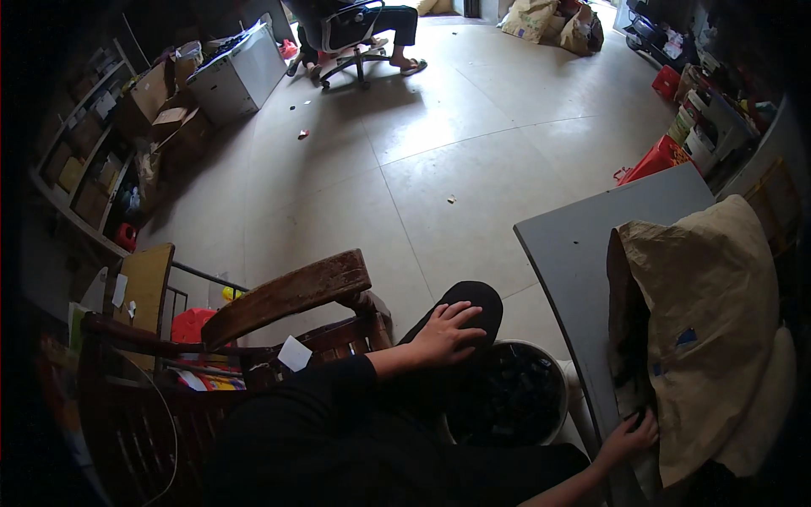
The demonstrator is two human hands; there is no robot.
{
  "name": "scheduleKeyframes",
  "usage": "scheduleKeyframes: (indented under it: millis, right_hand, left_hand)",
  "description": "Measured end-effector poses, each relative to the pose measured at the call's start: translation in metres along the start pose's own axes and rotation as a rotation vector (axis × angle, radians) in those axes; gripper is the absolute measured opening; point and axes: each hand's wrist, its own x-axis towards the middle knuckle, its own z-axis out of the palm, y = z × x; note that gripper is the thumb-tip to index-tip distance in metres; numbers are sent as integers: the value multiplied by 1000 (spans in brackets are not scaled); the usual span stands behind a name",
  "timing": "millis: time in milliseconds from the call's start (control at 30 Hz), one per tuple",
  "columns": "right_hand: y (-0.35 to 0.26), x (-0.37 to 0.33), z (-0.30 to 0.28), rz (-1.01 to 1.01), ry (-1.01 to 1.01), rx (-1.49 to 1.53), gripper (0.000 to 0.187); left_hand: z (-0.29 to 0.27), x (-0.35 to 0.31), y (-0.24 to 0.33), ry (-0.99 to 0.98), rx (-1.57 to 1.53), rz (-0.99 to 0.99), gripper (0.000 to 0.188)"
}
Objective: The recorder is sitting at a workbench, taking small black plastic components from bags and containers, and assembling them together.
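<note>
In the head view, the right hand (629,440) is at the mouth of a large brown paper sack (714,304) lying on a grey worktop (583,245). Its fingers (648,424) are bent and reach the sack's open edge, with the sack body just beyond them, to the right and farther up the worktop. A small dark thing shows by the fingertips, but I cannot tell whether they grip it or only touch it. The inside of the sack is in deep shadow.

The left hand (443,336) lies palm down on the person's dark-clad knee (475,297), its fingers spread and holding nothing, well apart from the sack.

Between the knee and the worktop stands a round, pale-rimmed bucket (566,390) with many dark pieces (507,393) in it, their shapes too dim to make out. To the left is a wooden chair (291,291) with a white card (294,353) on it. Across the floor, another person sits on an office chair (351,29).
</note>
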Motion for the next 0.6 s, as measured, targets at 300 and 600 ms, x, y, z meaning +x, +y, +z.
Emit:
scheduleKeyframes:
  millis: [300, 600]
  right_hand:
    - [-2, 2, -1, 11, -40, -39, 24]
    - [-9, 2, -5, -1, -10, 4, 22]
  left_hand:
    - [-1, 1, 0, 0, 21, -6, 35]
    - [1, 0, 0, 9, 7, -10, 34]
